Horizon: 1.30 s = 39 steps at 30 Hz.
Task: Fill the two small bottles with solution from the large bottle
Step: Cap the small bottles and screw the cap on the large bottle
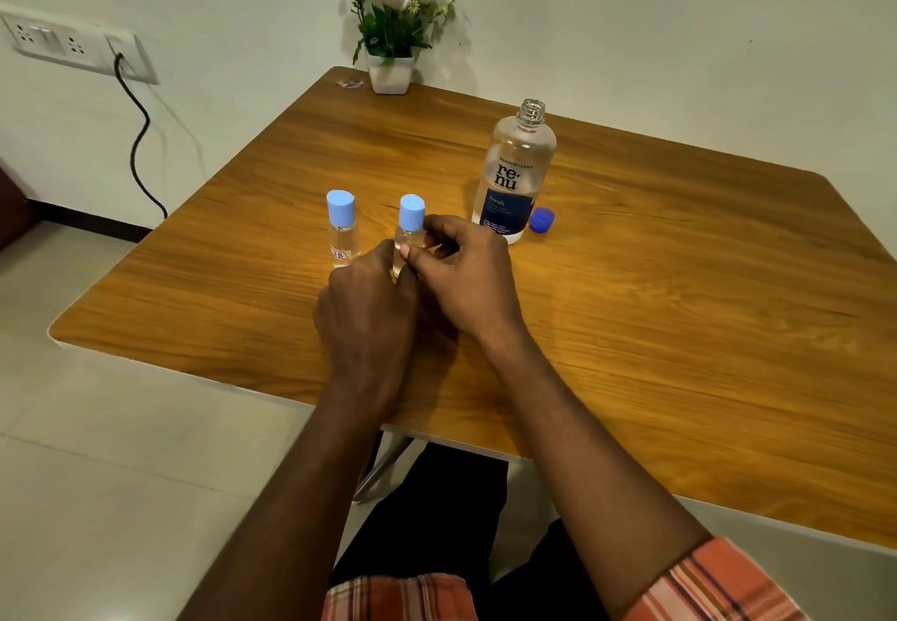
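Together, the left hand (pixel 369 309) and right hand (pixel 466 275) curl their fingers round the right small bottle (pixel 411 215), which stands capped on the wooden table (pixel 679 329). Just beside it stands the left small bottle (pixel 341 227), also capped. The large bottle (pixel 517 173) stands uncapped farther right, its dark blue cap (pixel 542 221) lying by its base.

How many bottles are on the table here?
3. The large bottle, uncapped, back right; left small bottle standing free; right small bottle held by the left hand and right hand. None looks hidden.
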Each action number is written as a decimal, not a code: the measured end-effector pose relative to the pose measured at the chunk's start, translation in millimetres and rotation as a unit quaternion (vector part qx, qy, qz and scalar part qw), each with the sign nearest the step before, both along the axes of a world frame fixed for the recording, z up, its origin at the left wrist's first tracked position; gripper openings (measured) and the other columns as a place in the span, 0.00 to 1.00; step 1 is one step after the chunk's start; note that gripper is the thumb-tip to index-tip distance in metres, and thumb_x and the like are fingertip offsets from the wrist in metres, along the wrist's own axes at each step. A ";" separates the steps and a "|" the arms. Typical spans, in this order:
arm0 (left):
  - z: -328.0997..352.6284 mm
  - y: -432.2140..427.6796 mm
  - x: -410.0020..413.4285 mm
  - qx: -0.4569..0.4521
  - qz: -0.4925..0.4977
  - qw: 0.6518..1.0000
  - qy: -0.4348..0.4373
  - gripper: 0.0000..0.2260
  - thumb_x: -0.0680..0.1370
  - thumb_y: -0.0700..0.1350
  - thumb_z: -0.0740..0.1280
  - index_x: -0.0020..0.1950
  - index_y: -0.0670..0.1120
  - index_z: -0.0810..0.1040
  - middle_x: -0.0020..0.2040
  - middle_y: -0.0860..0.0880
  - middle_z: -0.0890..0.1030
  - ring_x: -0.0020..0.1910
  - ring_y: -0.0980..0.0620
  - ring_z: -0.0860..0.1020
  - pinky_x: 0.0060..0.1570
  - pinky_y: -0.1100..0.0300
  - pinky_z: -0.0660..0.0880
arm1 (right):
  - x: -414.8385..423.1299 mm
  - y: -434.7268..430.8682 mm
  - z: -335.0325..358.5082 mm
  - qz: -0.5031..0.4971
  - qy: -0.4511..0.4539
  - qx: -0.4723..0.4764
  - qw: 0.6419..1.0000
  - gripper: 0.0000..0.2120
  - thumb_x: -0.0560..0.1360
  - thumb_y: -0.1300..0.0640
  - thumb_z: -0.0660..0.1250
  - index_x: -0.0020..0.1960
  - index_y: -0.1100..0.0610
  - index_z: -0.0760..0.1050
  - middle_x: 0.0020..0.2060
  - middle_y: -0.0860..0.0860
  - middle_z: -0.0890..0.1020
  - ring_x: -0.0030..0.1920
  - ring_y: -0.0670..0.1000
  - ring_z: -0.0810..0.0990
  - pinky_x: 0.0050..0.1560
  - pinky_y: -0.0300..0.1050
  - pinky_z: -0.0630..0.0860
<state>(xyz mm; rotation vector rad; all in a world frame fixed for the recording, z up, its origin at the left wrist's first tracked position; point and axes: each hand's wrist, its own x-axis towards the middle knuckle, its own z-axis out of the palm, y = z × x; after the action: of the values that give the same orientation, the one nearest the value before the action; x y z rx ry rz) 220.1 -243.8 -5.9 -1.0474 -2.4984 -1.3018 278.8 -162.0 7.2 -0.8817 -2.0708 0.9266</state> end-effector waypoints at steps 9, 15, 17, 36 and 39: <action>-0.3 -1.3 -0.4 0.007 -0.010 1.000 0.005 0.10 0.79 0.46 0.65 0.57 0.45 0.80 0.44 0.42 0.84 0.39 0.42 0.79 0.36 0.54 0.72 | 1.0 -1.5 0.2 -0.004 -0.002 -0.002 1.000 0.20 0.72 0.53 0.74 0.62 0.56 0.79 0.50 0.48 0.85 0.47 0.44 0.80 0.49 0.45 0.79; -1.0 -6.8 0.2 0.022 -0.016 1.000 0.002 0.12 0.77 0.44 0.67 0.58 0.40 0.79 0.47 0.40 0.84 0.44 0.40 0.81 0.41 0.56 0.70 | 3.4 -3.4 1.1 -0.002 -0.004 -0.004 1.000 0.22 0.71 0.52 0.75 0.63 0.56 0.79 0.51 0.49 0.84 0.48 0.44 0.80 0.49 0.45 0.79; -1.8 -9.8 0.7 0.024 -0.012 1.000 -0.002 0.14 0.77 0.44 0.68 0.61 0.40 0.79 0.49 0.41 0.84 0.46 0.41 0.81 0.43 0.56 0.71 | 7.6 -3.9 1.1 -0.005 0.000 -0.011 1.000 0.24 0.70 0.51 0.76 0.64 0.56 0.78 0.52 0.50 0.83 0.49 0.45 0.79 0.50 0.44 0.79; 0.4 -11.3 19.1 0.024 -0.062 0.998 0.018 0.13 0.76 0.46 0.69 0.59 0.43 0.81 0.48 0.44 0.85 0.40 0.45 0.82 0.39 0.56 0.75 | 43.7 15.3 -4.8 -0.083 0.019 -0.044 0.995 0.11 0.74 0.58 0.72 0.56 0.56 0.82 0.45 0.45 0.83 0.45 0.38 0.79 0.45 0.27 0.72; 3.7 -1.8 29.1 0.045 -0.099 0.994 0.021 0.15 0.76 0.44 0.69 0.61 0.42 0.79 0.50 0.44 0.84 0.42 0.46 0.83 0.42 0.53 0.79 | 52.0 27.1 -3.8 -0.138 0.042 -0.055 0.988 0.06 0.74 0.61 0.70 0.51 0.56 0.82 0.41 0.44 0.82 0.41 0.37 0.78 0.41 0.26 0.70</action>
<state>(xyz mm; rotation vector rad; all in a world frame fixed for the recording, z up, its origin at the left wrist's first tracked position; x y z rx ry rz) 249.2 -245.7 -2.2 -1.3153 -2.3308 -1.4133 330.9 -134.8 3.4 -1.1348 -1.7852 0.9153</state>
